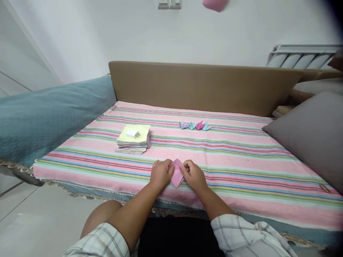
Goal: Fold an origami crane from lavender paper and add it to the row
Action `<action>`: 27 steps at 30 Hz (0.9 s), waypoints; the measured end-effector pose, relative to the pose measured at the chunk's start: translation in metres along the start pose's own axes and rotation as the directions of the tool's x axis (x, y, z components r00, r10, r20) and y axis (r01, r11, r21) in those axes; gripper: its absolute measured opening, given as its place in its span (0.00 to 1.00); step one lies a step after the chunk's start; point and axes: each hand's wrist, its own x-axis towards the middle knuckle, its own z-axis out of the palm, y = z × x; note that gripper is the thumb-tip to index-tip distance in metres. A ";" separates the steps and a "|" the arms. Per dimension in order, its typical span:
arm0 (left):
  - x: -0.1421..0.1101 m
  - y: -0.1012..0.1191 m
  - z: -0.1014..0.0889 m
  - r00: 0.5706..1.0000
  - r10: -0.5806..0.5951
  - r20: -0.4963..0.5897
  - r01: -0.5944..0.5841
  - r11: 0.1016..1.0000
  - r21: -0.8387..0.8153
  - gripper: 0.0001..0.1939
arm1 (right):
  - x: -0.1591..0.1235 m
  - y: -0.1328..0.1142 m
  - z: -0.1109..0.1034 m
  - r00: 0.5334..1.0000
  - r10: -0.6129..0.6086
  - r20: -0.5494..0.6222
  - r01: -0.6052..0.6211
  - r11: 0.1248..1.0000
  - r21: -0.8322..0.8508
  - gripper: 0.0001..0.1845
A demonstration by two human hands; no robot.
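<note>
Between my two hands lies a pink sheet of origami paper (177, 175), folded into a diamond with one point toward me. My left hand (161, 174) grips its left edge, thumb on top and fingers curled. On the opposite edge, my right hand (195, 175) pinches the paper with thumb and bent fingers. The paper rests on or just above the striped cloth (227, 160). Its underside and some fingertips are hidden.
Left and beyond my hands, a stack of square paper (142, 145) carries a white charger plug (132, 133). Several folded paper cranes (199, 125) stand in a row farther back. A grey cushion (311, 132) leans at right; a blue-covered armrest (59, 114) borders the left.
</note>
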 end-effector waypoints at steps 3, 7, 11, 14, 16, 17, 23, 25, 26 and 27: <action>-0.001 0.000 0.001 1.000 0.025 -0.011 -0.025 0.999 -0.036 0.06 | 0.000 0.000 0.000 1.000 -0.007 0.000 0.007 1.000 -0.007 0.13; -0.002 -0.002 0.001 0.999 0.047 -0.013 -0.048 0.995 -0.084 0.06 | 0.000 0.000 -0.001 1.000 -0.005 0.012 0.006 1.000 -0.016 0.13; -0.003 -0.002 0.002 0.998 0.059 -0.005 -0.060 0.995 -0.085 0.06 | 0.000 0.001 -0.001 1.000 -0.021 0.020 0.021 1.000 -0.008 0.13; -0.003 -0.002 0.002 0.999 0.051 -0.019 -0.052 0.996 -0.067 0.07 | 0.000 0.001 -0.002 0.999 -0.034 0.015 0.034 0.999 -0.002 0.13; -0.002 -0.001 0.000 0.999 0.045 -0.020 -0.046 0.998 -0.048 0.08 | 0.000 0.001 -0.002 0.999 -0.041 0.007 0.041 0.999 -0.006 0.14; -0.002 0.000 0.000 0.999 0.044 -0.015 -0.045 0.998 -0.034 0.09 | 0.000 0.001 -0.002 0.999 -0.045 0.004 0.045 0.999 -0.009 0.14; 0.002 0.003 -0.003 0.998 0.062 0.018 -0.063 0.997 0.053 0.16 | 0.000 0.002 -0.001 0.998 -0.055 0.004 0.055 0.998 -0.019 0.15; 0.002 0.003 -0.003 0.998 0.064 0.021 -0.065 0.995 0.070 0.15 | 0.000 0.002 -0.001 0.998 -0.055 0.002 0.055 0.998 -0.017 0.15; 0.002 0.003 -0.003 0.998 0.063 0.021 -0.065 0.995 0.074 0.14 | -0.001 0.002 -0.001 0.999 -0.054 0.002 0.055 0.998 -0.018 0.15; 0.001 0.003 -0.002 0.998 0.063 0.020 -0.064 0.995 0.075 0.13 | -0.001 0.002 -0.001 0.999 -0.054 0.003 0.054 0.998 -0.019 0.15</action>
